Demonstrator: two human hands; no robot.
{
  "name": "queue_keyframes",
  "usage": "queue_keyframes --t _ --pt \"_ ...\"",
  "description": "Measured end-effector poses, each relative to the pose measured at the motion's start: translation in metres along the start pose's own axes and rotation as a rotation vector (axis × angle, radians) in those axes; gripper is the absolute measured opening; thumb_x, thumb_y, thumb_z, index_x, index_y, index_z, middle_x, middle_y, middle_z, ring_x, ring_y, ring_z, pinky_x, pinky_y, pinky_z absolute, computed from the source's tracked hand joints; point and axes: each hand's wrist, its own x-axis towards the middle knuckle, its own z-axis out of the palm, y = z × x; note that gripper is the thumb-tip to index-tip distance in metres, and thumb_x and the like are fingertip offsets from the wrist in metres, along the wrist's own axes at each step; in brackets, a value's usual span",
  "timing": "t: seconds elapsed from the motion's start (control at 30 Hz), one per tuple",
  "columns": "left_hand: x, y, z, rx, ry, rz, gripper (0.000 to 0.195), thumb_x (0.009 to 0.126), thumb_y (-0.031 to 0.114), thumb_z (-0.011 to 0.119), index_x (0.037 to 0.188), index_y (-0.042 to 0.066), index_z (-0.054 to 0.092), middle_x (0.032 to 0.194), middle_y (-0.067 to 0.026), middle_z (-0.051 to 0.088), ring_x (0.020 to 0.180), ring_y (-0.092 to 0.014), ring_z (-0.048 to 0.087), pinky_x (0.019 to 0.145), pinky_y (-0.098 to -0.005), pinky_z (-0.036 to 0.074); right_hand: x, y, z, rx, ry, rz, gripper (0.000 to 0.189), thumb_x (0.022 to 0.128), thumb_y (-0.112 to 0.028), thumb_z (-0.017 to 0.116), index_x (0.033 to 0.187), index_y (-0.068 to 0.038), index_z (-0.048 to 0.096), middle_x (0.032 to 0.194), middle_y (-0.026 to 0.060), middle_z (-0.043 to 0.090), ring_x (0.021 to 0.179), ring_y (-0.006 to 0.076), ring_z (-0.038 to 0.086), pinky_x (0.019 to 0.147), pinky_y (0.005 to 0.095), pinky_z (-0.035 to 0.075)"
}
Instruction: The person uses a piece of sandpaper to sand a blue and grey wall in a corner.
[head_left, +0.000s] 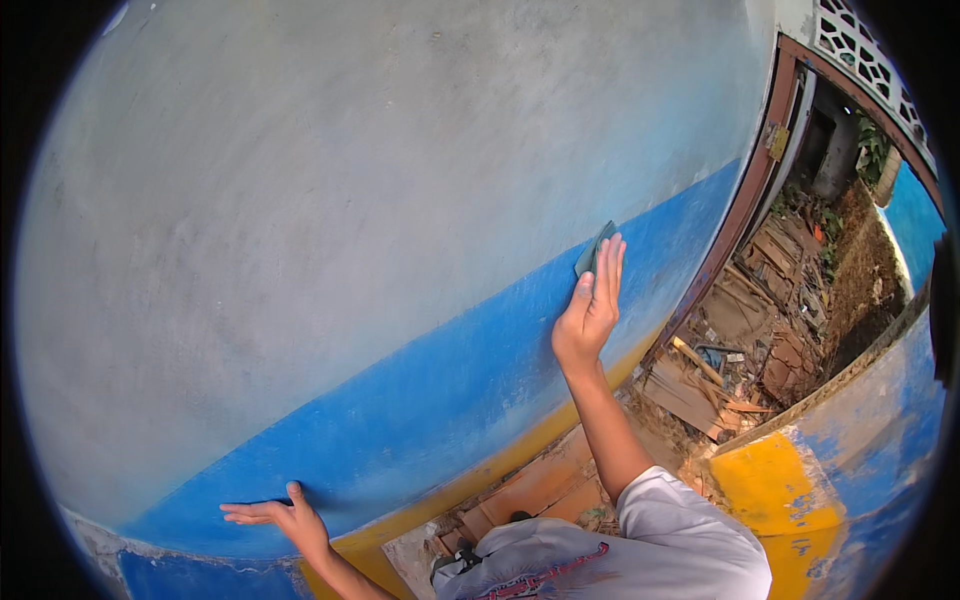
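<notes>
A painted wall (337, 210) stands before me, grey above, with a broad blue band (435, 390) and a yellow strip (559, 429) along its foot. My right hand (592, 311) holds a folded dark green sheet (596, 251), which looks like sandpaper, against the wall at the top edge of the blue band. The palm hides part of the sheet. Lower left, my left hand (289, 517) is at the blue band with fingers extended and thumb apart, holding nothing. Whether it touches the wall I cannot tell.
Right of the wall is a brown door frame (772, 127) with a brass-coloured hinge (778, 142). Beyond it, broken boards and rubble (780, 352) cover the ground. A low wall with peeling blue and yellow paint (787, 480) stands at lower right. Orange-brown tiles (540, 480) lie below.
</notes>
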Motion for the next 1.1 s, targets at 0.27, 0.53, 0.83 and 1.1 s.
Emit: queue_keyframes --t 0.27,0.53,0.83,1.1 --pt "0.001 0.003 -0.006 -0.015 0.016 0.008 0.115 0.088 0.059 0.062 0.152 0.006 -0.018 0.153 -0.0293 -0.028 0.145 -0.044 -0.022 0.114 -0.0593 -0.005 -0.103 -0.003 0.014 -0.091 -0.357 -0.517 0.046 0.095 -0.007 0.045 0.14 0.006 0.047 0.152 0.0244 0.036 0.145 0.0462 0.022 0.117 0.0572 0.011" --pt "-0.001 0.001 -0.006 0.001 -0.004 -0.005 0.116 0.087 0.058 0.063 0.152 0.005 -0.018 0.153 -0.0295 -0.029 0.144 -0.044 -0.022 0.113 -0.0595 -0.006 -0.139 -0.057 0.033 0.012 -0.341 -0.43 0.053 0.087 -0.004 0.05 0.139 0.004 0.049 0.15 0.0271 0.036 0.144 0.0488 0.02 0.116 0.0611 0.006" --pt "-0.001 0.003 -0.008 -0.007 -0.015 -0.009 0.118 0.087 0.056 0.065 0.152 0.004 -0.018 0.153 -0.0298 -0.029 0.144 -0.044 -0.022 0.113 -0.0597 -0.007 -0.096 -0.082 0.046 0.026 -0.253 -0.28 0.047 0.087 -0.004 0.051 0.133 0.003 0.055 0.149 0.0239 0.041 0.145 0.0492 0.018 0.115 0.063 0.006" --pt "0.0 0.003 -0.015 -0.027 -0.027 0.001 0.119 0.086 0.055 0.066 0.151 0.003 -0.018 0.153 -0.03 -0.029 0.144 -0.044 -0.022 0.113 -0.0598 -0.008 -0.104 -0.039 0.034 0.069 -0.107 -0.117 0.051 0.082 -0.005 0.055 0.132 0.0 0.057 0.146 0.0212 0.046 0.144 0.0481 0.023 0.116 0.0611 0.005"
